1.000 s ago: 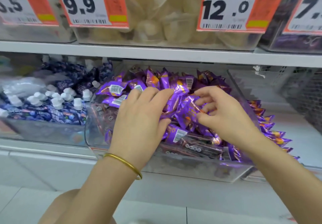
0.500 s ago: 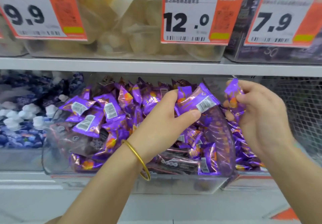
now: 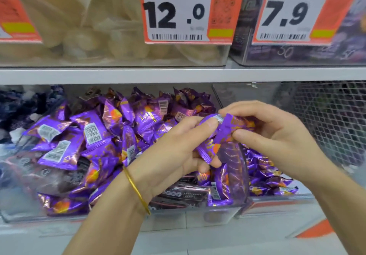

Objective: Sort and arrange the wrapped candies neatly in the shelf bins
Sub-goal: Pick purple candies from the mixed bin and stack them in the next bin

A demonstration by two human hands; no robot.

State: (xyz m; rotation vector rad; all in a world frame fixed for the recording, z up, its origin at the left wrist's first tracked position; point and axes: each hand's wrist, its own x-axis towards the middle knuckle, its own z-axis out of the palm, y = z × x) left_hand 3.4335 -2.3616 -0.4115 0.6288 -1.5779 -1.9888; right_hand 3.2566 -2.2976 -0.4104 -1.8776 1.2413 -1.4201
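A clear plastic bin (image 3: 223, 213) on the lower shelf is heaped with purple wrapped candies (image 3: 93, 133), with a few dark brown packets (image 3: 184, 194) at its front. My left hand (image 3: 172, 155), a gold bangle on its wrist, grips a purple candy (image 3: 208, 148) above the bin's right side. My right hand (image 3: 277, 135) pinches another purple candy (image 3: 235, 126) between thumb and fingers. The two hands meet and their candies touch. To the right lies a second pile of purple candies (image 3: 263, 173) in the neighbouring bin.
A white shelf edge (image 3: 178, 74) runs above the bins. Price tags reading 12.0 (image 3: 178, 13) and 7.9 (image 3: 291, 13) hang on the upper bins. A bin of blue and white sweets (image 3: 17, 116) stands at the left. A wire mesh panel (image 3: 326, 120) closes the right side.
Both hands lifted candies out of the bin, then came together; the two held candies now touch. The view has shifted right and closer.
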